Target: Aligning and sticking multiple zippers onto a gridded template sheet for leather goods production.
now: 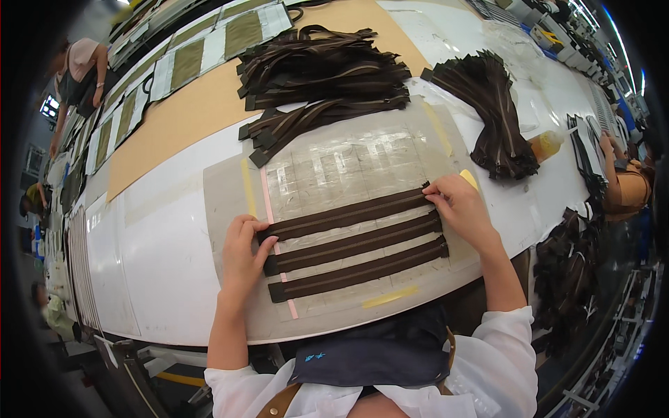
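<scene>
Three dark brown zippers lie side by side on a grey board (226, 188), the farthest zipper (348, 212) in front of both my hands. My left hand (244, 252) holds that zipper's left end between thumb and fingers, by a pink strip (266, 195). Its right end is pinched in the fingertips of my right hand (456, 205). Closer to me lie the middle zipper (359, 242) and the nearest zipper (362, 269), roughly parallel, their square black end tabs at the left. Clear film (341, 164) covers the board's centre.
Beyond the board lies a heap of brown zippers (320, 70); a tied zipper bundle (498, 111) sits to its right beside a yellowish bottle (547, 145). Panels with olive patches (188, 63) line the far left. Other people work on both sides. More zippers (568, 272) hang at the right.
</scene>
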Demonstrator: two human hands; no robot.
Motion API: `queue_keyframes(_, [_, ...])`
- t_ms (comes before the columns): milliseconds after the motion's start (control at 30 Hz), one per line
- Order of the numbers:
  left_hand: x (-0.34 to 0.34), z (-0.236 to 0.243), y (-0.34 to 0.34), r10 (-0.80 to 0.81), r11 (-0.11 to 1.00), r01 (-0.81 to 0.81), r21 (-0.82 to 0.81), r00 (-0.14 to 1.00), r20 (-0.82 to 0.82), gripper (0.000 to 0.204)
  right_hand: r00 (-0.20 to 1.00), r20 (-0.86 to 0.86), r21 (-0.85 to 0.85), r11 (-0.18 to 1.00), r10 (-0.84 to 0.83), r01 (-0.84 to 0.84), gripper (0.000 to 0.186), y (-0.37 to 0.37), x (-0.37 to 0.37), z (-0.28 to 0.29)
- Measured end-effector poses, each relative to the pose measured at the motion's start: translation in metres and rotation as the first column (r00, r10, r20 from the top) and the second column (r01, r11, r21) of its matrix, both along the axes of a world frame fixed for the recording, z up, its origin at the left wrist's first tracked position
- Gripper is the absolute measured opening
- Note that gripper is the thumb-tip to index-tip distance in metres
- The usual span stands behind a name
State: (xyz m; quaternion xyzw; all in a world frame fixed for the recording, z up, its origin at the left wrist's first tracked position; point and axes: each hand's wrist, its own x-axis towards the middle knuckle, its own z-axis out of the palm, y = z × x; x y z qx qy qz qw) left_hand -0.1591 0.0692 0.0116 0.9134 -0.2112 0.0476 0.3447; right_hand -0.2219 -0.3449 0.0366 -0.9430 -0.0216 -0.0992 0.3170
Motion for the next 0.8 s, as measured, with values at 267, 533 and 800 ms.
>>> queue_keyframes(267, [-0.0035,0.0037,-0.0024,0.035,0.999,-0.035,0.008,0.998,-0.047,0.025,0.989,0.122,-0.206,0.977,0.080,-0.053,0.005,0.0040,0.0008,-0.0014])
queue_keyframes(533, [-0.0021,0.0036,-0.0007,0.035,0.999,-0.034,0.022,0.999,-0.040,0.025,0.990,0.109,-0.283,0.958,0.089,-0.055,0.005,0.0047,0.0025,-0.0020])
queue_keyframes(800, [-0.0022,0.0046,-0.0011,0.032,0.999,-0.031,0.027,0.999,-0.044,0.025,0.989,0.097,-0.307,0.948,0.113,-0.079,0.005,0.0022,0.0034,-0.0035])
